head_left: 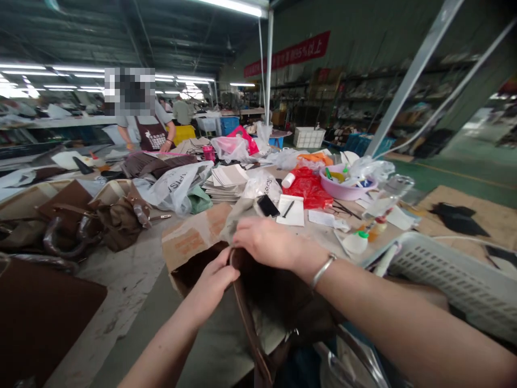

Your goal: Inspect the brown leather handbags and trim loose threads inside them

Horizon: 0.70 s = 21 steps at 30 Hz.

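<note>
A brown handbag (278, 302) stands right in front of me, its dark inside facing up. My left hand (216, 277) pinches the bag's rim between thumb and fingers. Just beyond it, my right hand (264, 242), with a bracelet at the wrist, has its fingers curled down on the same rim, on greyish cloth. What lies under those fingertips is partly hidden. Behind the hands sits an open cardboard box (194, 234), its flap raised. A plastic-wrapped handle (359, 350) shows at the bag's lower right.
Several brown bags (117, 215) crowd the left. Beyond my hands lie a phone (268, 206), a notepad (297, 212) with a pen, and a red plastic bag (307, 188). A pink basin (347, 186) and grey basket (440, 275) are rightward. A co-worker (149, 129) stands across the table.
</note>
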Each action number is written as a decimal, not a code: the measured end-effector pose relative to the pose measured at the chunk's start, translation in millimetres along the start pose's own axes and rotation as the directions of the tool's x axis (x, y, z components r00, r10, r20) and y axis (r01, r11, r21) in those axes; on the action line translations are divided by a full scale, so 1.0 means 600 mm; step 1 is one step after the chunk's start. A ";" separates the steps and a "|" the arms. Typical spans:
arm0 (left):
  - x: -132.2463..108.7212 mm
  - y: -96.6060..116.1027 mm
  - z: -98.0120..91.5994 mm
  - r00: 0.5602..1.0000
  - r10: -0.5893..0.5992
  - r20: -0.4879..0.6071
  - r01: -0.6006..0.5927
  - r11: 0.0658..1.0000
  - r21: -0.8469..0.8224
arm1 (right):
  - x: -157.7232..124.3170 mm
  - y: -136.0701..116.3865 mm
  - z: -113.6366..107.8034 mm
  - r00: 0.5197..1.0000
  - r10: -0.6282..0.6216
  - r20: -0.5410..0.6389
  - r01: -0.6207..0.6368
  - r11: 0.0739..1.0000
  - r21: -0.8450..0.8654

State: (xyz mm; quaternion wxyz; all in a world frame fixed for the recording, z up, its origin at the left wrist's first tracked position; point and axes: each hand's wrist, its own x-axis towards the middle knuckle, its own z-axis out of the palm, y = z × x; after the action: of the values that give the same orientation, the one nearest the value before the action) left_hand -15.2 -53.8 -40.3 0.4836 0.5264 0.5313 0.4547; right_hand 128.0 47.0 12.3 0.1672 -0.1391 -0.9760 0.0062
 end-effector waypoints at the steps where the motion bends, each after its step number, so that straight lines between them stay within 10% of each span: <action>1: 0.001 0.004 -0.003 1.000 -0.003 0.005 0.003 1.000 -0.010 | -0.009 0.014 -0.002 0.995 0.072 -0.064 -0.072 0.997 0.007; 3: 0.003 0.013 -0.011 1.000 -0.023 0.010 0.023 1.000 0.007 | -0.040 0.046 -0.005 0.944 0.253 -0.213 -0.246 0.967 0.063; 5: 0.010 0.024 -0.020 0.999 -0.038 0.026 0.036 0.995 0.097 | -0.087 0.080 -0.005 0.788 0.501 -0.357 -0.464 0.865 0.190; 11: 0.067 0.071 -0.012 0.989 0.028 0.146 -0.119 0.743 0.658 | -0.252 0.144 0.049 0.358 0.906 -0.224 -0.914 0.389 0.114; 16: 0.106 0.119 0.041 0.962 -0.109 0.250 -0.220 0.229 0.948 | -0.336 0.140 0.120 0.236 0.957 -0.168 -0.961 0.256 0.103; 19: 0.107 0.123 0.049 0.973 -0.101 0.209 -0.186 0.200 0.962 | -0.359 0.132 0.151 0.245 0.967 -0.075 -0.952 0.255 0.170; 21: 0.108 0.108 0.034 0.987 -0.074 0.145 -0.112 0.339 0.934 | -0.367 0.131 0.167 0.265 0.964 0.014 -0.936 0.253 0.245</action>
State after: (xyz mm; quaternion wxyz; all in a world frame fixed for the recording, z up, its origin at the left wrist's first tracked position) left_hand 14.1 12.5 19.3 0.1288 0.7494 0.6489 0.0282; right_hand 315.9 65.7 -158.4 0.2101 -0.6809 -0.6736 0.1960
